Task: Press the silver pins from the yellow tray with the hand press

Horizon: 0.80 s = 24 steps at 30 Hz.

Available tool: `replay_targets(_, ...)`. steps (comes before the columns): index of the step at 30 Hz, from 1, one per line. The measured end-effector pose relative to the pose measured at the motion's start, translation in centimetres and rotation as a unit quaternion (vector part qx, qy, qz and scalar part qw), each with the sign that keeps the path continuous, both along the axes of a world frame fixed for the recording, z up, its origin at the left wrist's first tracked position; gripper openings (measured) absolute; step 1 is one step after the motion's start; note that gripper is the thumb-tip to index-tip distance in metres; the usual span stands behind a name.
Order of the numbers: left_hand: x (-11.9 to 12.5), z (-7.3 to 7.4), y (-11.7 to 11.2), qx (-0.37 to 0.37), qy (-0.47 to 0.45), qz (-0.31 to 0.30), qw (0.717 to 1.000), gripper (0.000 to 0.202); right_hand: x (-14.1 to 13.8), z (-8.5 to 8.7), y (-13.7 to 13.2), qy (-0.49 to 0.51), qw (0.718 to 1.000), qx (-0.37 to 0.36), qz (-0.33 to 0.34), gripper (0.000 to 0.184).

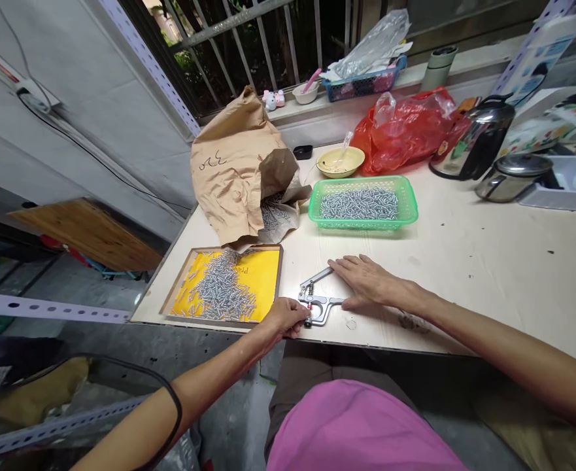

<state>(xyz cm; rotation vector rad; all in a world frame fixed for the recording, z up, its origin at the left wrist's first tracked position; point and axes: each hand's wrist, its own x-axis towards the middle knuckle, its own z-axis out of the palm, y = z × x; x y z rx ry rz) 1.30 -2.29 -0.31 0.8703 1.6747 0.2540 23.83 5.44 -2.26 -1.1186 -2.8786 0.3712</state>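
A metal lever hand press lies near the table's front edge, with a lever arm, a spring and a small red part. My right hand spans its two handles, fingertips over the lever's end and thumb by the lower handle. At the tool's left end, my left hand is closed in a pinch; whatever is between the fingertips is too small to make out. Just left of it, a shallow tray with a yellow bottom holds a heap of small silvery metal pins.
Behind the tool stands a green plastic basket of similar pins. A brown paper bag leans open behind the tray, pins at its mouth. Farther back are a yellow bowl, a red plastic bag and a kettle.
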Motion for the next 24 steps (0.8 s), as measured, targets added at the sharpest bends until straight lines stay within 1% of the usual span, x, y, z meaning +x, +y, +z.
replay_targets(4,0.1,-0.1,-0.3,0.005,-0.003,0.013,1.000,0.020,0.1,-0.3,-1.0,0.036,0.998,0.044,0.005,0.080)
replay_targets(7,0.0,-0.4,-0.6,0.008,-0.007,0.020,1.000,0.021,0.2,-0.4,-1.4,0.049,0.997,0.064,0.009,0.071)
replay_targets(11,-0.2,-0.8,-0.6,0.014,-0.016,0.018,1.000,0.021,0.4,-0.1,-1.7,0.052,0.997,0.065,0.011,0.062)
replay_targets(13,-0.3,-0.8,-0.6,0.016,-0.019,0.009,1.000,0.023,0.6,-0.1,-1.8,0.059,0.997,0.055,0.011,0.062)
replay_targets(15,-0.4,-0.7,-0.6,0.012,-0.018,0.000,1.000,0.026,0.9,-0.5,-1.7,0.069,0.997,0.040,0.007,0.069)
replay_targets(20,-0.4,-0.5,-0.8,0.004,-0.022,-0.014,1.000,0.030,1.8,-2.4,-1.3,0.064,0.998,0.008,-0.008,0.107)
replay_targets(22,-0.4,-0.4,-0.8,0.001,-0.019,-0.014,1.000,0.030,1.8,-2.7,-1.2,0.054,0.998,0.003,-0.010,0.112)
replay_targets(24,-0.3,-0.3,-0.8,0.002,-0.012,-0.013,1.000,0.029,1.6,-2.3,-1.2,0.043,0.999,0.003,-0.010,0.109)
